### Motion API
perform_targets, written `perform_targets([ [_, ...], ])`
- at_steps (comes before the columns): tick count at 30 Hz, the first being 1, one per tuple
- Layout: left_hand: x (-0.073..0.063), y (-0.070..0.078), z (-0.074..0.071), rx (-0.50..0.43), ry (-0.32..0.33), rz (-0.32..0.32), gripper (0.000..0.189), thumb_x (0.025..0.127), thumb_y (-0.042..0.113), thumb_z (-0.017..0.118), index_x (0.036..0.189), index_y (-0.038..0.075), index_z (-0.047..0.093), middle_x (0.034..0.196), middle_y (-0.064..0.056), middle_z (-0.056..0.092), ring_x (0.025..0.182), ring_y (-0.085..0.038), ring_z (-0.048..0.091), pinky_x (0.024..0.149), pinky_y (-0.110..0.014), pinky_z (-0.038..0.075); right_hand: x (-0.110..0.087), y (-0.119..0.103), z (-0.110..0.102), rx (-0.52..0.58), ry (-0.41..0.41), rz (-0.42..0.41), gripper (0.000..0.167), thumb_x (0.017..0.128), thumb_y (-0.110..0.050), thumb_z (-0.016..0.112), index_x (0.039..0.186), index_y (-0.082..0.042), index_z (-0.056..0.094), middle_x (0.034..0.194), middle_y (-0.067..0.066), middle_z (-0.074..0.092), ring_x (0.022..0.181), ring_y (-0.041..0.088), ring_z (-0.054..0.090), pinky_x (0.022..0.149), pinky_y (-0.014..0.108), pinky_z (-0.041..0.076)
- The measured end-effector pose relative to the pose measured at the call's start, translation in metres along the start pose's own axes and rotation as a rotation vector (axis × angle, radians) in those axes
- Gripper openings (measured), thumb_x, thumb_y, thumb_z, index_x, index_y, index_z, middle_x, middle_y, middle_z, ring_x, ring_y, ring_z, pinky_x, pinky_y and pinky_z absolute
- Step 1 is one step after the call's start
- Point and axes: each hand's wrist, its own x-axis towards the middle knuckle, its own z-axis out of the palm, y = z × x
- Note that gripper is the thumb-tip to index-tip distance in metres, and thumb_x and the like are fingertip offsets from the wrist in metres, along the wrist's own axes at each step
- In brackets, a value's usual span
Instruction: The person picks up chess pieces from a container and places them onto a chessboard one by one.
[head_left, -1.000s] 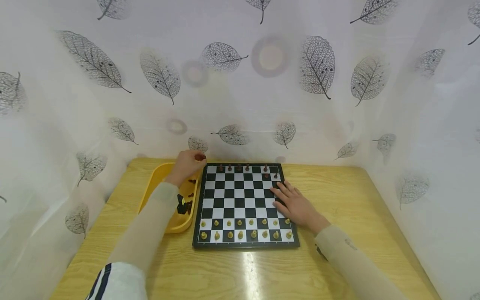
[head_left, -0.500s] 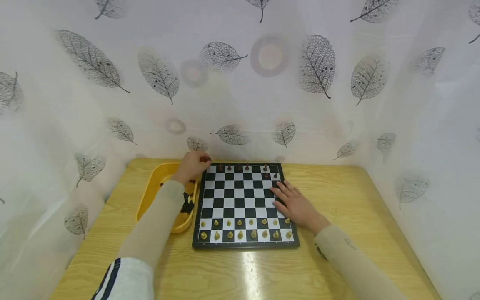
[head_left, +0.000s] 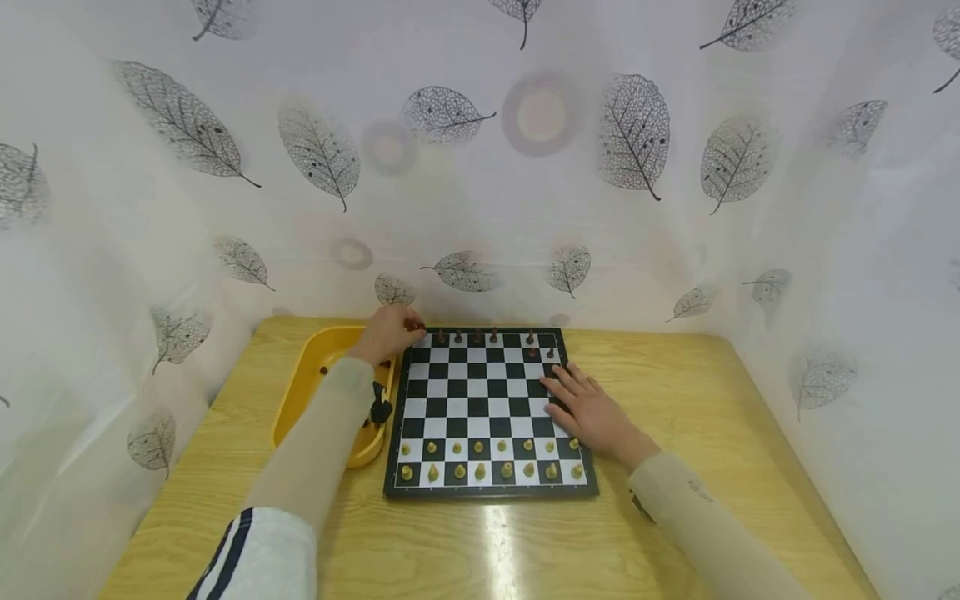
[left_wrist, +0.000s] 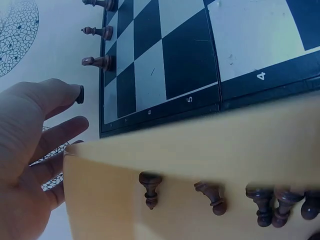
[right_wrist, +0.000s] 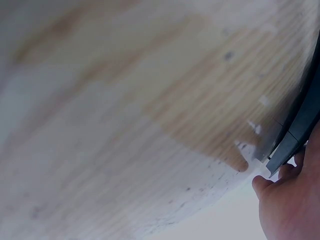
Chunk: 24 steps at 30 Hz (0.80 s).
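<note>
At the far left corner of the chessboard, my left hand pinches a dark chess piece. Only the base of that piece shows past the fingertips in the left wrist view. Along the far row stand several dark red chess pieces, with two more just in front at the right. Gold chess pieces fill the two near rows. My right hand rests with spread fingers on the board's right edge; the right wrist view shows it against the black rim.
Left of the board stands a yellow tray, partly covered by my left forearm. Several dark chess pieces lie inside it. The wooden table meets a leaf-printed curtain at the back and sides.
My left hand has shifted right with the dark piece, from above the tray's far end to the board's far left corner. The right hand stays in place.
</note>
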Motion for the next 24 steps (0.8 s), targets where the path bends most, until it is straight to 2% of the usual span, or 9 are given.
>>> perform_targets([
  [6,0.004,-0.006,0.005,-0.012,-0.002,-0.015,0.026,0.102,0.023,0.070,0.120,0.006,0.077,0.120,-0.015,0.069,0.106,-0.031,0.064,0.093,-0.045,0.058,-0.001,-0.001,-0.001,0.011,0.014,-0.012,0.064,0.111,-0.057,0.038,0.166,-0.023,0.036,0.174,0.011,0.027,0.163,0.040,0.016,0.129,0.063,0.023],
  [12,0.003,-0.005,0.007,-0.014,-0.012,-0.028,0.027,0.101,0.024,0.071,0.120,0.006,0.077,0.119,-0.015,0.068,0.106,-0.031,0.062,0.094,-0.044,0.057,-0.001,-0.002,-0.001,0.007,0.017,-0.017,0.064,0.111,-0.057,0.038,0.165,-0.023,0.036,0.174,0.011,0.028,0.163,0.040,0.017,0.128,0.063,0.024],
  [24,0.011,-0.009,0.016,0.055,0.020,-0.029,0.027,0.099,0.026,0.073,0.117,0.007,0.078,0.114,-0.013,0.076,0.103,-0.030,0.069,0.096,-0.046,0.057,0.000,0.003,0.002,-0.005,0.017,-0.016,0.065,0.111,-0.058,0.034,0.166,-0.024,0.034,0.175,0.010,0.026,0.163,0.040,0.016,0.128,0.062,0.024],
])
